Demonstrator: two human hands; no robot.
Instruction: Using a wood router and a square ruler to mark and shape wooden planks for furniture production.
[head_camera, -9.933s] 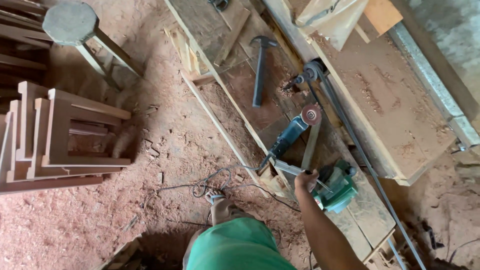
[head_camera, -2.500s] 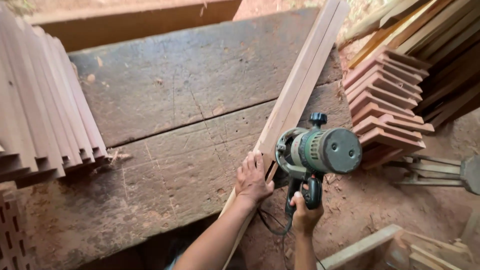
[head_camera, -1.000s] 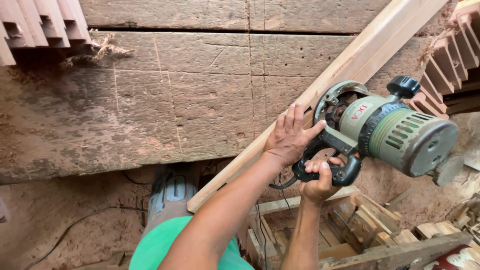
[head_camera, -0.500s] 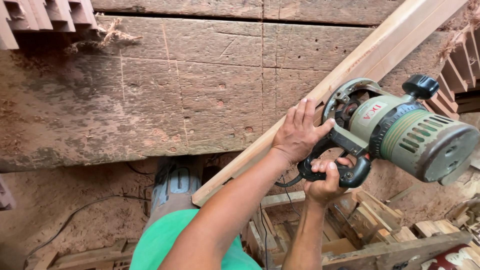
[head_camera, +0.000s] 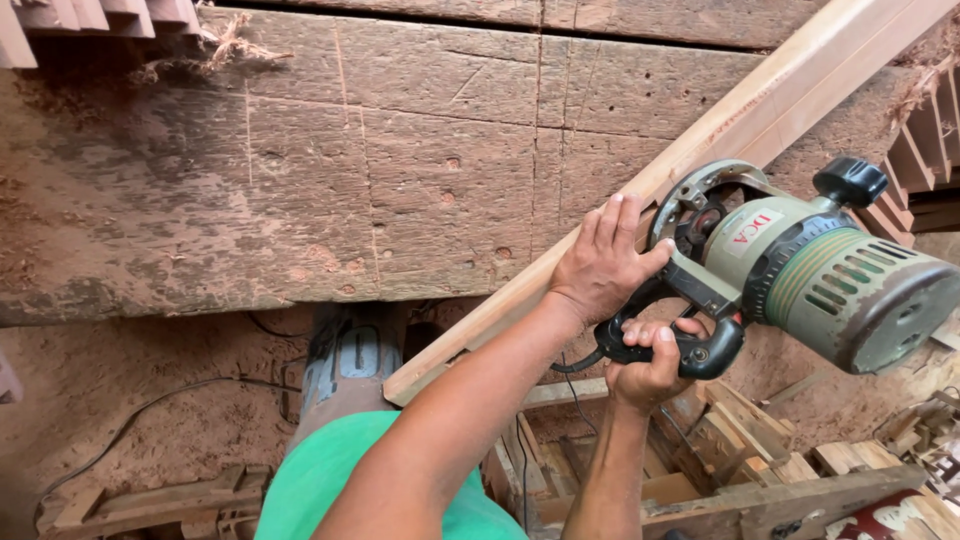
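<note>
Wood router (head_camera: 800, 270), a green one, sat tilted against the edge of a long pale plank (head_camera: 690, 170) that lay diagonally across a beat-up workbench (head_camera: 350, 170). Right hand (head_camera: 650, 365) was wrapped tight around its black handle, while the left hand (head_camera: 605, 265) lay flat, fingers spread, pressing the plank just beside the router's base.

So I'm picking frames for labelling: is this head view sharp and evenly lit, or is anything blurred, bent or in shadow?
Head view: soft, even daylight with no glare; the left hand, right hand, green router and wooden strip are sharp; dark shadow under the workbench edge; the wide lens enlarges the router's near end.
</note>
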